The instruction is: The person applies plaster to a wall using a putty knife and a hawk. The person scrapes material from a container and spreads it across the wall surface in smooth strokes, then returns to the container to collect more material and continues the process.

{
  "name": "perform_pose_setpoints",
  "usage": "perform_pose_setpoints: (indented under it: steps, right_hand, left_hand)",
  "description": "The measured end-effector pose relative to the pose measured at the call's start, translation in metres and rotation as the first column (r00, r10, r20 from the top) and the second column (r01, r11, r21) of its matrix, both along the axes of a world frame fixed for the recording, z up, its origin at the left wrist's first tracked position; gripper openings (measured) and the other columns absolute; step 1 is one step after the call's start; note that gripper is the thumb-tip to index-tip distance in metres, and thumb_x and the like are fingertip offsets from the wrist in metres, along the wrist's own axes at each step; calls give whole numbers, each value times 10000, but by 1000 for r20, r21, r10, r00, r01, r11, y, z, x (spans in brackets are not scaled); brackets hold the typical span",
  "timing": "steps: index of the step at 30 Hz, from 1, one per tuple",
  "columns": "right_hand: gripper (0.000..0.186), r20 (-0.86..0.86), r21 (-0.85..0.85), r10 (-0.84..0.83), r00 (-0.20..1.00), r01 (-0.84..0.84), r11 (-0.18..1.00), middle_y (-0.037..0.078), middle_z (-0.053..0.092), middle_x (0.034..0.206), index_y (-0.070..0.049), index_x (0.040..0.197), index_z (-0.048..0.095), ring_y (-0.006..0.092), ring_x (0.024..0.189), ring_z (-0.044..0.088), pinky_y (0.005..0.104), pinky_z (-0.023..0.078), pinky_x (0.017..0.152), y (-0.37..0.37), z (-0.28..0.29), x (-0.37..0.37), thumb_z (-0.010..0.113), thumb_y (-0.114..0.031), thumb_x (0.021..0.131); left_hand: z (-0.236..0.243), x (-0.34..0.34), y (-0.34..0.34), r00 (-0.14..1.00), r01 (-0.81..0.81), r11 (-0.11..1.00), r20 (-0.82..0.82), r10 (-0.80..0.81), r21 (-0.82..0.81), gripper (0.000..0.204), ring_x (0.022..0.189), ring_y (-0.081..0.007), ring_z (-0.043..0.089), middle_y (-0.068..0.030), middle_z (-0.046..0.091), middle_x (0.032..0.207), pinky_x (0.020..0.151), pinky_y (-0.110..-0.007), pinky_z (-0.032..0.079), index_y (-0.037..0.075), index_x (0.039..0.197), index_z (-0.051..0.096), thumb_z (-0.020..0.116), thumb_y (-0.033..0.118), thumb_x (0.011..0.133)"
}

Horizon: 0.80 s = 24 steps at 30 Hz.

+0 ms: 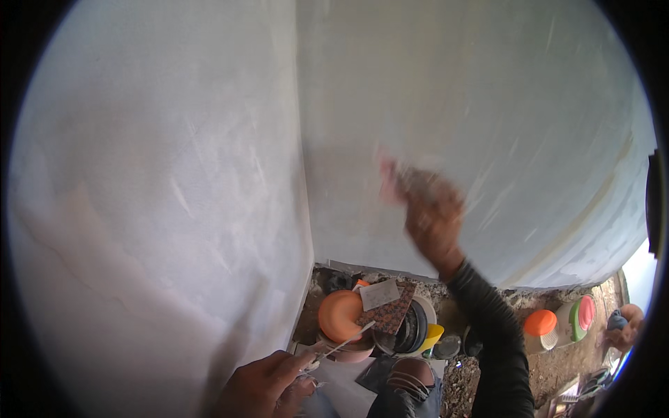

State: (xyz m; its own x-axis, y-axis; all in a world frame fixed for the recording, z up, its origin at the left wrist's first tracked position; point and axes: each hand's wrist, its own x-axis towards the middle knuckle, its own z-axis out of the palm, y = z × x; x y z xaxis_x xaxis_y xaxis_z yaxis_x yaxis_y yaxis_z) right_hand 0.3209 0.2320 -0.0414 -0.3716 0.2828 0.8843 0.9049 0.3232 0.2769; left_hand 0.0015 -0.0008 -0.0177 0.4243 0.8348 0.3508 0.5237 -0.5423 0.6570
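Slanting lengthwise up-right, stick pinched in left hand; blurred pink piece upright, clamped in right hand

Grey wall upper right, paler wall left; pink item centre; orange bowl, mottled red-brown tile lower centre; orange lid lower right.

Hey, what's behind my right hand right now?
Behind your right hand is the grey wall; the patch covered by the hand and blurred pinkish item can't be seen.
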Motion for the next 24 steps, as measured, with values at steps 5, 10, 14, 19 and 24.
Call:
perform_pose_setpoints:
  steps: [5,10,14,19,24]
  right_hand:
    - [508,-72,262,-160,985,173,949,103,537,1440,-181,1323,664,338,1299,516,512,440,1011,38,69,0,729,-98,826]
    - [383,269,-218,12,963,49,975,95,512,1466,-200,1286,679,319,1359,466,559,373,1117,18,-135,2,658,-215,903]
    - [553,238,-576,69,969,84,813,70,504,1473,-222,1367,600,321,1356,457,540,359,1134,-21,-206,26,636,-101,829]
    - [457,5,126,-118,993,117,985,9,675,1283,-214,1313,664,233,1144,624,427,480,970,-12,2,33,671,-74,878]
    - [377,-158,402,-179,971,228,887,83,680,1215,-174,1302,671,249,1108,625,443,488,962,10,116,44,668,-108,932]
  left_hand:
    - [14,0,-15,1000,7,989,-16,-9,-147,381,822,-350,692,-220,681,989,728,-409,558,-43,1349,572,563,64,984]
    - [2,5,-15,999,7,1000,42,-7,-18,377,843,-361,690,-232,675,1002,737,-411,558,-38,1351,574,549,37,982]
    - [9,6,-13,999,26,1000,39,-26,5,379,869,-381,683,-238,668,1022,746,-416,555,-30,1352,575,543,19,978]
    - [11,6,-17,999,10,999,35,-9,-36,386,887,-393,675,-239,663,1029,765,-426,549,-23,1356,572,544,32,975]
    - [4,1,-19,1000,9,999,-8,-10,-38,402,878,-400,668,-236,660,1018,766,-434,549,-17,1365,566,533,33,967]
